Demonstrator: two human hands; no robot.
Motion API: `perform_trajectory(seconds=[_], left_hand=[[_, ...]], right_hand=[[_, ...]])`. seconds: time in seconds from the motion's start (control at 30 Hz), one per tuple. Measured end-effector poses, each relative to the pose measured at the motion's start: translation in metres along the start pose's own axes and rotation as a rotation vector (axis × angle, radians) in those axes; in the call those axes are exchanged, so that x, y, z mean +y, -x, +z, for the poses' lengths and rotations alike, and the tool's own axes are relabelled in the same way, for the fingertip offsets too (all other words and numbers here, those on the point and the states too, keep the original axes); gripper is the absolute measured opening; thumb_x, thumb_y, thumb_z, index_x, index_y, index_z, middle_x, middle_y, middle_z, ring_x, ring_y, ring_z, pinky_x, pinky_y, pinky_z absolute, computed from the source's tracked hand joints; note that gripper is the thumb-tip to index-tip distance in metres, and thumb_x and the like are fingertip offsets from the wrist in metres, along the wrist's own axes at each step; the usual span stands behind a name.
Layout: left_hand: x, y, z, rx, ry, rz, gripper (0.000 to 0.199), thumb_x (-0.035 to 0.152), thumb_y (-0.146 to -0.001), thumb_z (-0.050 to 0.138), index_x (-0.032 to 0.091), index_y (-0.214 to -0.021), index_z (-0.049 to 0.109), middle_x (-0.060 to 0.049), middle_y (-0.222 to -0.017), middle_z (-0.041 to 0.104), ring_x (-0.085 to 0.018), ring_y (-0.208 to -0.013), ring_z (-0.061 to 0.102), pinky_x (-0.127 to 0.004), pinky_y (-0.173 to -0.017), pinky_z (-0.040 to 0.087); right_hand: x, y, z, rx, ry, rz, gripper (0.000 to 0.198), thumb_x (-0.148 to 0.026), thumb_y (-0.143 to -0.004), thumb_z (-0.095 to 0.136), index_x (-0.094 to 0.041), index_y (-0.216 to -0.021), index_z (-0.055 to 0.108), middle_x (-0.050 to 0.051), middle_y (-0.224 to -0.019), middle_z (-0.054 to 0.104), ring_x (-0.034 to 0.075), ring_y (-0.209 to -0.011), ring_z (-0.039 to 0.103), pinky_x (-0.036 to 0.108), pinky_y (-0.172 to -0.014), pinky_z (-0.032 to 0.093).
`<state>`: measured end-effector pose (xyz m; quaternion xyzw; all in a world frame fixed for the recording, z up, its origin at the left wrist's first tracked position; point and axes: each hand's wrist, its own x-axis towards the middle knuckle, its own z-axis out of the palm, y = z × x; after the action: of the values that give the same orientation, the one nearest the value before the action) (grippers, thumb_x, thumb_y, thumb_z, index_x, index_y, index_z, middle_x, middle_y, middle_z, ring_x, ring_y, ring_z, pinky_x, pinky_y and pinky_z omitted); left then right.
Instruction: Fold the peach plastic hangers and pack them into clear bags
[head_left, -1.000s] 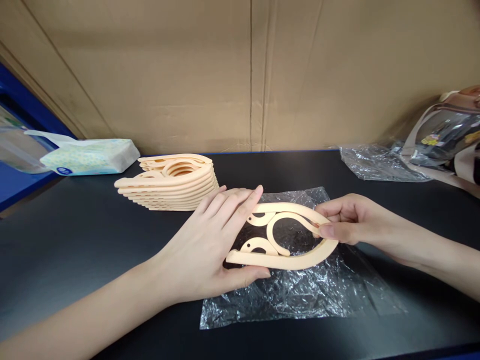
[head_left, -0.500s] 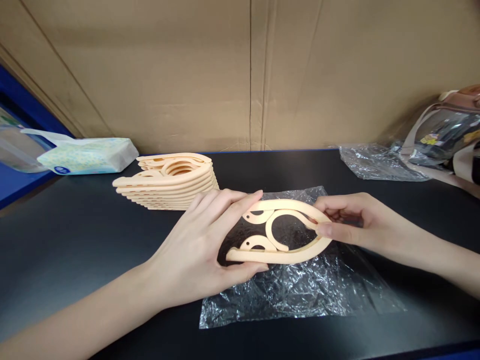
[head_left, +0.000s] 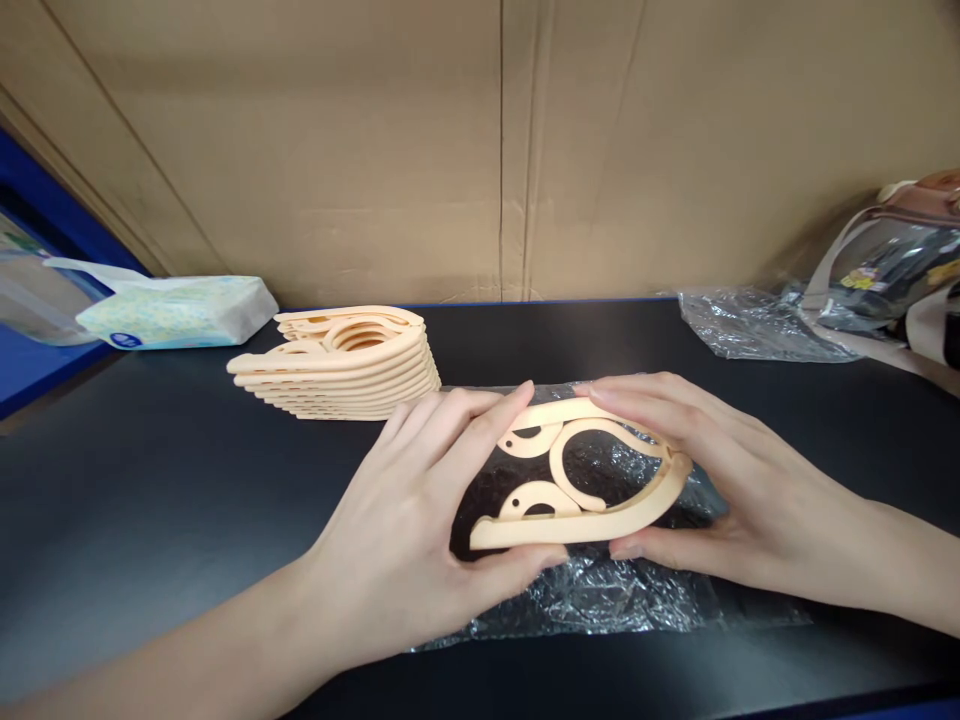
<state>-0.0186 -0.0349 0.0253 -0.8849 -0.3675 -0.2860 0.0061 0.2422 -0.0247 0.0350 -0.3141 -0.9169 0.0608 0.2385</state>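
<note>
A cream folding clothes hanger (head_left: 577,527), folded with its hook curled inside, is held between my two hands above a clear plastic bag (head_left: 600,600). My left hand (head_left: 420,520) grips its left part, fingers along the far arm and thumb along the near one. Around the rounded right end, my right hand (head_left: 720,480) has its fingers on the far side and its thumb at the near edge. A stack of several matching folded hangers (head_left: 352,375) stands just beyond my left hand.
On the black table (head_left: 187,500), a tissue pack (head_left: 180,312) lies at the back left. Another crumpled clear bag (head_left: 757,325) and a transparent bag with straps (head_left: 892,270) are at the back right. Cardboard (head_left: 375,150) forms the wall behind.
My right hand has shifted from pinching the hanger's right tip to wrapping around that end, thumb now at the near edge. The hanger and my left hand moved slightly right and nearer.
</note>
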Motion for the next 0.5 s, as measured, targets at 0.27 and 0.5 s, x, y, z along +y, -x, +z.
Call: perform_trajectory(seconds=[0.27, 0.5], left_hand=[[-0.005, 0.000, 0.000, -0.076, -0.001, 0.000, 0.090, 0.060, -0.084, 0.063, 0.018, -0.153, 0.023, -0.012, -0.143, 0.048, -0.026, -0.128, 0.048, -0.039, -0.107, 0.042], [-0.030, 0.003, -0.002, -0.298, -0.037, 0.000, 0.071, 0.048, -0.100, 0.041, 0.022, -0.157, 0.009, -0.010, -0.163, 0.023, -0.026, -0.149, 0.024, -0.048, -0.118, 0.032]], right_hand=[[0.003, -0.001, -0.008, -0.023, -0.095, 0.055, 0.074, -0.039, -0.083, 0.070, -0.032, -0.146, 0.032, 0.008, -0.140, 0.049, 0.028, -0.127, 0.051, 0.038, -0.099, 0.051], [0.056, 0.007, -0.058, -0.047, -0.031, 0.310, 0.065, -0.051, -0.084, 0.066, -0.033, -0.141, 0.041, 0.006, -0.138, 0.055, 0.026, -0.122, 0.056, 0.034, -0.098, 0.048]])
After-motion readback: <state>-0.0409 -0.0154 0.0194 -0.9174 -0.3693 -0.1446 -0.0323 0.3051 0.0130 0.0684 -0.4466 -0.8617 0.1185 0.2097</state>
